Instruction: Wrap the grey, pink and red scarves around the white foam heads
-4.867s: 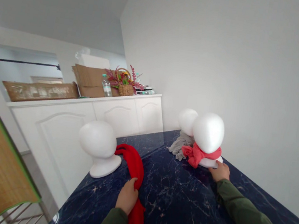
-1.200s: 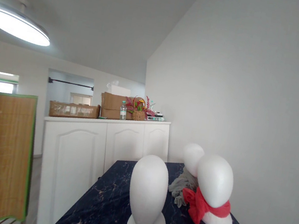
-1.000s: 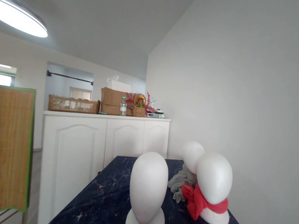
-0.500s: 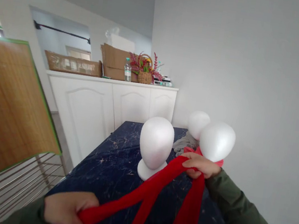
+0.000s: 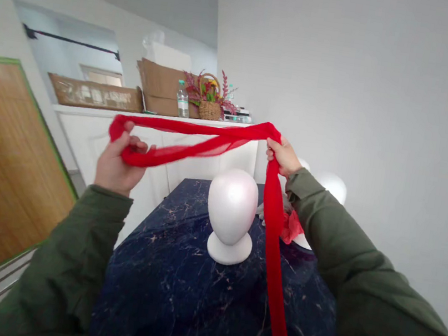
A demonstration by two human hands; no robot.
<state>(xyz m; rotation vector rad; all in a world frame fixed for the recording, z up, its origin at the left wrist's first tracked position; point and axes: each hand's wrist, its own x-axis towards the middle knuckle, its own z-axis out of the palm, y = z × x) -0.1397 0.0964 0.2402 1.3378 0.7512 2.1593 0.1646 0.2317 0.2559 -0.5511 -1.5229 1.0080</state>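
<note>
Raised since half a second ago, the left grip (image 5: pixel 121 166) and right grip (image 5: pixel 285 156) now stretch the red scarf (image 5: pixel 270 208) between them. Left fingers are half curled inside its looped end, thumb up; how tightly they press is hard to tell. Right fingers and thumb are closed on the gathered fabric, from which one length hangs down and is cut off at the bottom edge. Below and between the grips, a bare white head form (image 5: pixel 232 205) stands upright on the tabletop (image 5: pixel 171 295), apart from the scarf. Beyond the right grip, its green sleeve (image 5: pixel 335 235) hides much of a second head form (image 5: pixel 333 185) and the coral scarf (image 5: pixel 293 227); only a sliver of a third head form (image 5: pixel 303 164) shows. Left forearm rises steeply; right forearm slants in from lower right, bent at the wrist.
</note>
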